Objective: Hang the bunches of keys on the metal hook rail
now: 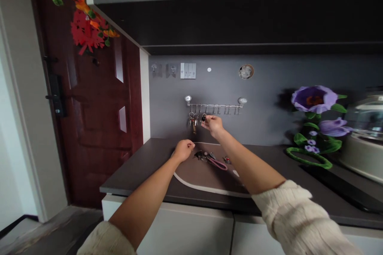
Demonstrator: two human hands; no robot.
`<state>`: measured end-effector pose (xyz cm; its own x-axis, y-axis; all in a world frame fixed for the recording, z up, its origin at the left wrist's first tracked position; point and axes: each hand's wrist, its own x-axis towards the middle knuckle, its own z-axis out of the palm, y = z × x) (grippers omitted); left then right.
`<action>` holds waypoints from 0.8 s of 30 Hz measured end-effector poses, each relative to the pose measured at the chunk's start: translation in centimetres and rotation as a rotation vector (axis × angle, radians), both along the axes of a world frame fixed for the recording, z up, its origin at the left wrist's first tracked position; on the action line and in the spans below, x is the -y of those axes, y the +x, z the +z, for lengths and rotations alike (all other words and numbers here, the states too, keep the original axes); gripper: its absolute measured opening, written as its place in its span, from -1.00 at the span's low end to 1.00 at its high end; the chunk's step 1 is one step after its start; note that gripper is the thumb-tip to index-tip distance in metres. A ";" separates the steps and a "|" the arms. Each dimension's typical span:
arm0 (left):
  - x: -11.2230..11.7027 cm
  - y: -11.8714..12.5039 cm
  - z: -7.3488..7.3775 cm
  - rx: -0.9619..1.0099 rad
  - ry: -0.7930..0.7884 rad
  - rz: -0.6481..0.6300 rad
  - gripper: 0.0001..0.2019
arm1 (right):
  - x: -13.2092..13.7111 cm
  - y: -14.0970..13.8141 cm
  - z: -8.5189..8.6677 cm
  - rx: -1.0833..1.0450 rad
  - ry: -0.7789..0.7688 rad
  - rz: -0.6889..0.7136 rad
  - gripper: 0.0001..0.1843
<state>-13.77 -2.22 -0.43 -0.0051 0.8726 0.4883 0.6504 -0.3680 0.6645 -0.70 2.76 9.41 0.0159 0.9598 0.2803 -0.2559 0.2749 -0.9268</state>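
My right hand (pixel 213 125) is raised to the hook rail (pixel 215 106) on the grey wall. Its fingers pinch a bunch of keys (pixel 204 118) with a dark fob, just below one of the hooks. To the left of it, other keys (pixel 192 120) and a brown tag (pixel 194 128) hang from the rail. Lower down, my left hand (pixel 183 150) is curled closed over the left part of the brown mat (pixel 191 175), and nothing shows in its fingers. On the mat lie keys with a pink strap (pixel 218 163) and a small red-and-silver key bunch (pixel 227 160).
A shelf (pixel 239 16) overhangs the counter (pixel 140 167). On the right stand purple plush flowers (pixel 314 99), a clear-domed appliance (pixel 366 147) and a flat black object (pixel 344 187). A dark red door (pixel 98 139) is at the left. Two clear hooks (pixel 172 69) hold nothing.
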 end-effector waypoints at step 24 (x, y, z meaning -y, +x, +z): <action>-0.6 -0.2 -0.3 -0.107 0.072 0.006 -0.78 | -5.6 -3.0 0.5 -0.036 -0.126 -0.182 -0.94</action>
